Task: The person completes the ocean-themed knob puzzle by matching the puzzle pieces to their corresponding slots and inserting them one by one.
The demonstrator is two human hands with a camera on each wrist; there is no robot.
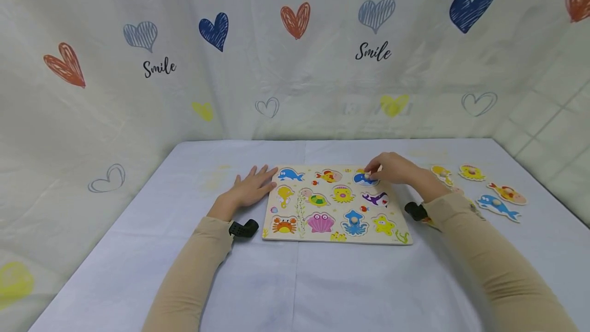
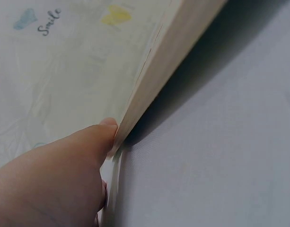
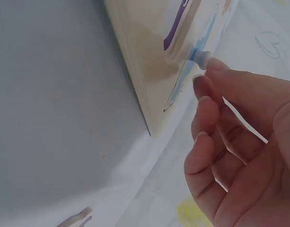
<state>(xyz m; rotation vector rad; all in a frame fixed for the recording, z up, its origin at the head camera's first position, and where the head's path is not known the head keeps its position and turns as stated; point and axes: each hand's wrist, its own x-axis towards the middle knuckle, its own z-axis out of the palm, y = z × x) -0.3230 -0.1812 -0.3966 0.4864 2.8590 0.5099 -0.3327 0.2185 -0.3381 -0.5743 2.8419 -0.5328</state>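
A wooden peg puzzle board (image 1: 322, 237) with sea-animal pictures lies flat on the table. My right hand (image 1: 389, 168) is over its upper right corner, thumb and index finger pinching the small knob (image 3: 200, 58) of a blue whale puzzle piece (image 1: 364, 180). That piece sits at its matching place on the board. In the right wrist view the other fingers (image 3: 201, 156) are loosely bent. My left hand (image 1: 249, 188) rests at the board's left edge with fingers spread, its thumb (image 2: 104, 135) against the edge. A blue squid piece (image 1: 354, 223) with a knob sits at the lower right of the board.
Loose pieces lie right of the board: a blue dolphin (image 1: 498, 206), a red and yellow fish (image 1: 507, 193), a yellow octopus (image 1: 471, 172) and a yellow seahorse (image 1: 441, 174). More are partly hidden by my right sleeve (image 1: 488, 265). A curtain with hearts (image 1: 295, 19) hangs behind the white-covered table (image 1: 258, 281).
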